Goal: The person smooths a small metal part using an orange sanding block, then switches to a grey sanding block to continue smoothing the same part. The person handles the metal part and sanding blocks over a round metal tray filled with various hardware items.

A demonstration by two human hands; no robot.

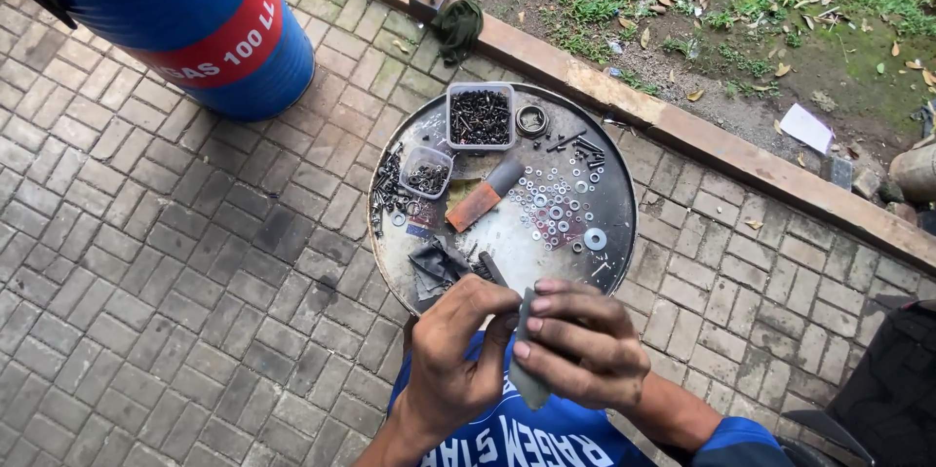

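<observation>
My left hand [458,350] and my right hand [580,340] meet just below a round metal drum lid [612,196] that serves as a work top. The right hand grips a folded grey piece of sandpaper or cloth [526,384]. The left hand's fingers pinch a small part against it; the part itself is hidden. On the lid lie scattered washers [556,206], dark bolts [388,189], a rusty flat bar [475,204] and a black rag [436,267].
Two clear plastic tubs hold screws: a large one [480,116] and a small one [427,173]. A blue drum with a red band [195,19] stands at top left on brick paving. A concrete kerb [682,131] borders grass. A dark bag [892,379] sits at right.
</observation>
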